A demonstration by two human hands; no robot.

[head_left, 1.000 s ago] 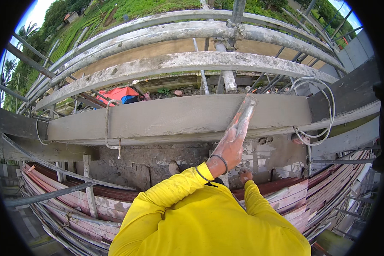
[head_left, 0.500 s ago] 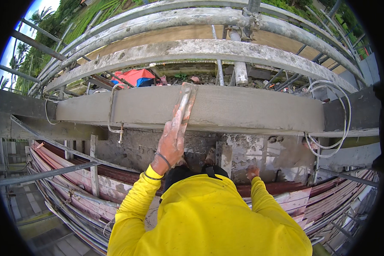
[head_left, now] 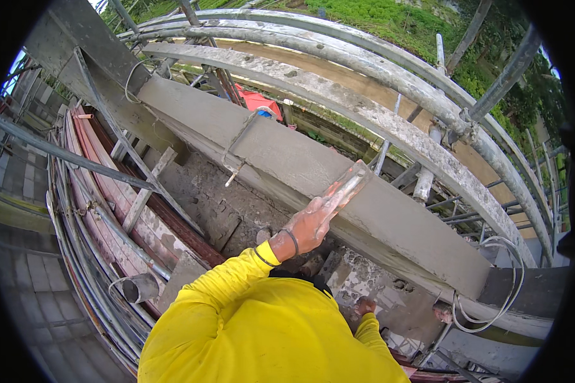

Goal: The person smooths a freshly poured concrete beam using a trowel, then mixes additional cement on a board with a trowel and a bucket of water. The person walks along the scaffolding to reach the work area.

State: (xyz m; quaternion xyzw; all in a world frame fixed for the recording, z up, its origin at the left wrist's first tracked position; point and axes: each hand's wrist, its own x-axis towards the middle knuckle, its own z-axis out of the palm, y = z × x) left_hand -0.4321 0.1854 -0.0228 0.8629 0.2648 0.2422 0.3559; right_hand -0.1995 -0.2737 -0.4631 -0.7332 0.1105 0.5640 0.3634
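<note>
My left hand [head_left: 305, 228] is shut on a mud-smeared flat plastering tool [head_left: 350, 185], angled toward the upper right across a long grey plastered beam [head_left: 415, 233]. My right hand [head_left: 365, 306] hangs low beside my yellow-sleeved body, its fingers curled; whether they hold anything is too small to make out. A bent clamp with a short white pipe [head_left: 232, 176] is hooked on the beam left of the tool. A white looped cable or hose [head_left: 476, 329] hangs around the beam's right end.
Scaffold pipes [head_left: 364, 60] and a weathered rail [head_left: 326, 96] run beyond the beam, with a red tarp [head_left: 257, 101] below. Pink boards and bundled tubes [head_left: 83, 179] lie left, with a cut pipe [head_left: 138, 288]. A rough, muddy platform [head_left: 198, 191] is underfoot. A field lies beyond.
My view has turned, so the beam now slants down to the right. My left hand, still gripping the tool, first swung left along the beam, then appears farther right in the picture.
</note>
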